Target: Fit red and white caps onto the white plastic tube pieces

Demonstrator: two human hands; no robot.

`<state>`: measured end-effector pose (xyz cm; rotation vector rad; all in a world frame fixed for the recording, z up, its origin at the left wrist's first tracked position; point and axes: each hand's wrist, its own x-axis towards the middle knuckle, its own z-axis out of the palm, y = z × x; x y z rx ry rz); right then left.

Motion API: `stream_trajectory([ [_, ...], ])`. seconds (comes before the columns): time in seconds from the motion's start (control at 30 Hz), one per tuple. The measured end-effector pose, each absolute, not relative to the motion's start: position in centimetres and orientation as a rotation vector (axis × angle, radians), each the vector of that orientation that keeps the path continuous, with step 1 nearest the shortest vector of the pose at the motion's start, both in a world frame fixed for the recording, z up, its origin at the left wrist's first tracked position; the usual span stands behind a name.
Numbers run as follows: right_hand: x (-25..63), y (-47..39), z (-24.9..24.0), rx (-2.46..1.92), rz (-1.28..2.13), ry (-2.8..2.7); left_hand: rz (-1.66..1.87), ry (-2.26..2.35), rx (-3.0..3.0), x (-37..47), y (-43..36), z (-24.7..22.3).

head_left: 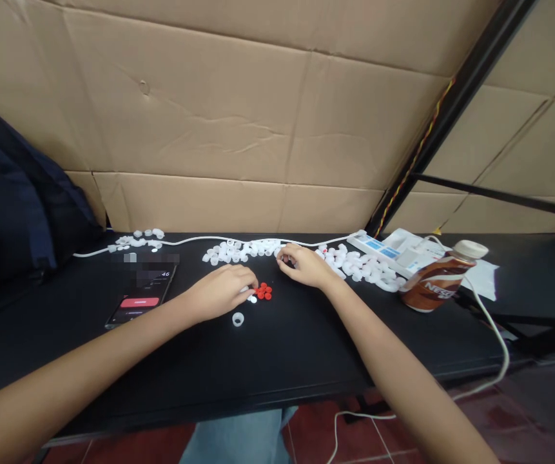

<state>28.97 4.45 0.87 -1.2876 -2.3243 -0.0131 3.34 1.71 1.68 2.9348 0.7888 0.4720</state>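
Note:
Several small red pieces (264,292) lie together at the middle of the black table, with small white discs (253,299) beside them. My left hand (226,290) rests just left of the red pieces, its fingers bent down over something white, too small to name. My right hand (302,264) is at the right end of a pile of translucent white caps (238,250), its thumb and index finger curled together around a white cap. A single white ring (238,319) lies nearer the front edge. Right of my right hand spreads another pile of white pieces (359,265).
A phone (144,293) lies at the left, near more white rings (136,242) and a dark backpack (20,193). A white cable (194,239) runs along the back. At the right are a brown bottle (439,280), papers (483,277) and a white power strip (374,246).

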Motion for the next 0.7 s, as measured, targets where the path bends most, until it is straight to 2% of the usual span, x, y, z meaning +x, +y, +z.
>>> stream_trajectory([
  [0.17, 29.3, 4.5, 0.9, -1.282, -0.016, -2.313, 0.410, 0.791, 2.894, 4.6, 2.9, 1.3],
  [0.47, 29.3, 4.9, 0.7, -1.289, -0.022, -2.307, 0.555, 0.837, 2.699, 3.6, 2.4, 1.7],
  [0.7, 29.2, 4.7, 0.8, -1.291, -0.042, -2.329, 0.612, 0.616, 2.467, 0.2, -0.2, 3.0],
])
